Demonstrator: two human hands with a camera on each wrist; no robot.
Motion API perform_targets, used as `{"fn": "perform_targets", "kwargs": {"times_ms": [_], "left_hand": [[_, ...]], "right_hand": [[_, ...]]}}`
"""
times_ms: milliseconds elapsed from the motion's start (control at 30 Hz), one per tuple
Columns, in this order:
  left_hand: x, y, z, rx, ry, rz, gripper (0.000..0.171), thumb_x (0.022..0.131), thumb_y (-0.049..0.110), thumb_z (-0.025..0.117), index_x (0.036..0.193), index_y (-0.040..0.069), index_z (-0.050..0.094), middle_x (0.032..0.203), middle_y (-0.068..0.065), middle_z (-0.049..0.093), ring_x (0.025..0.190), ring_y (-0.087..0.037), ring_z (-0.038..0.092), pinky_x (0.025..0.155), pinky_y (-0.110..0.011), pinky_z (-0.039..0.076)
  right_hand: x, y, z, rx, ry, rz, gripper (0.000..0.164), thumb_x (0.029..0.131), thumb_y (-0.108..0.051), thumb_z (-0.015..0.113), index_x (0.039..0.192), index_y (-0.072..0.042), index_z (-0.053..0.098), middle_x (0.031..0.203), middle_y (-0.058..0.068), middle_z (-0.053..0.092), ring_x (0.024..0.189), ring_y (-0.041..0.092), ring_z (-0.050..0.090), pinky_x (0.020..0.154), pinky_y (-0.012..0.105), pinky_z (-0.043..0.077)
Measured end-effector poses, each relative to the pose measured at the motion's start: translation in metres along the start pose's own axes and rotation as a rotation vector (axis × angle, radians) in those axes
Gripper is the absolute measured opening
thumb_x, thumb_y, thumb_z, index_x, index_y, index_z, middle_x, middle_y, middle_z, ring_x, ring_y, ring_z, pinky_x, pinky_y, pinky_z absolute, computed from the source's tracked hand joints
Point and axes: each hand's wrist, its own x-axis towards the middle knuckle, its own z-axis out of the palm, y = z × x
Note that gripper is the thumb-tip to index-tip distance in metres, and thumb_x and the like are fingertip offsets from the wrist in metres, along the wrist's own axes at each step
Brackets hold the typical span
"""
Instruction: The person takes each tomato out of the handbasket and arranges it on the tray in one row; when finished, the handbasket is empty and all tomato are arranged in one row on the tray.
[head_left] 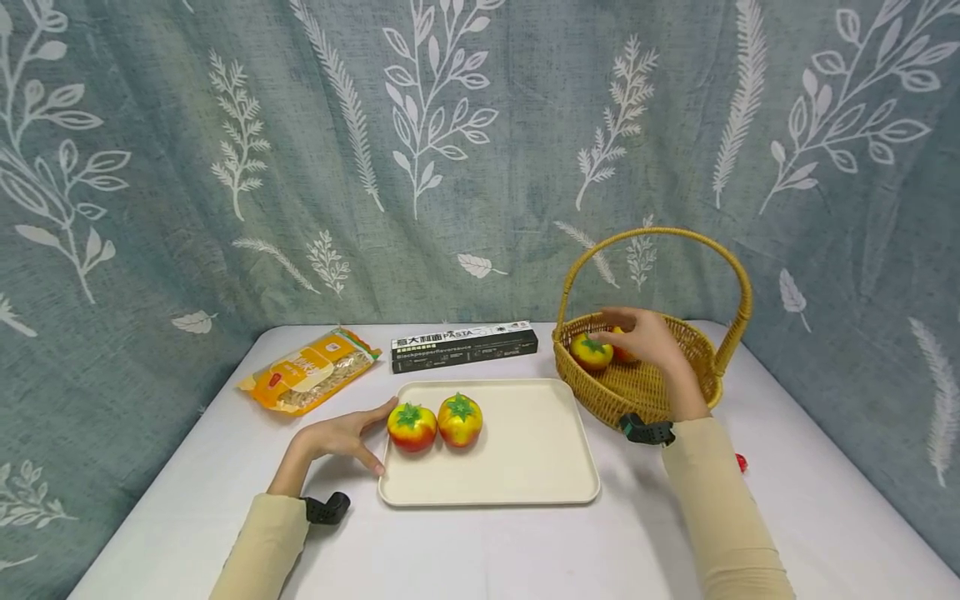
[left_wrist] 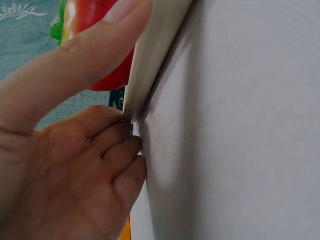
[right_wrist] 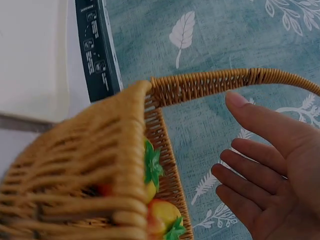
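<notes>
My left hand (head_left: 341,437) touches the left edge of a cream tray (head_left: 532,442), thumb and fingers spread along the rim, as the left wrist view also shows. Two red-and-yellow tomatoes (head_left: 412,427) with green leafy tops sit side by side on the tray's left half. Over a wicker basket (head_left: 637,387) my right hand (head_left: 645,333) hovers with nothing in it. Inside the basket lie two more such tomatoes (head_left: 591,353), one partly hidden by that hand. The right wrist view shows the right hand (right_wrist: 270,175) with extended fingers, apart from the tomatoes and near the basket's handle (right_wrist: 210,85).
Behind the tray lies a dark pasta box (head_left: 465,347), with an orange food packet (head_left: 311,371) to its left. A small red thing (head_left: 741,463) shows partly behind the right sleeve. The basket's tall handle arches above its rim. A patterned curtain (head_left: 480,167) backs the table.
</notes>
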Motion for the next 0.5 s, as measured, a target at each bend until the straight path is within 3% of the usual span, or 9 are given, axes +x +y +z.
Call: {"fn": "perform_targets", "kwargs": {"times_ms": [167,500], "left_hand": [[0.001,0.000,0.000,-0.001,-0.003,0.003,0.115,0.067,0.019,0.089,0.154,0.003,0.014,0.158,-0.021,0.014,0.144,-0.039,0.009,0.115,-0.055,0.008],[0.001,-0.001,0.000,-0.012,0.000,0.004,0.115,0.066,0.018,0.089,0.154,0.003,0.015,0.158,-0.021,0.014,0.144,-0.038,0.009,0.115,-0.054,0.008]], "right_hand": [[0.010,0.005,-0.013,-0.016,-0.030,0.045,0.081,0.085,-0.052,0.067,0.146,-0.005,0.041,0.143,0.023,0.045,0.127,0.042,0.043,0.099,0.056,0.041],[0.028,0.022,-0.027,0.026,-0.070,0.078,0.073,0.090,-0.043,0.066,0.147,-0.006,0.040,0.146,0.023,0.041,0.131,0.041,0.040,0.103,0.058,0.036]]}}
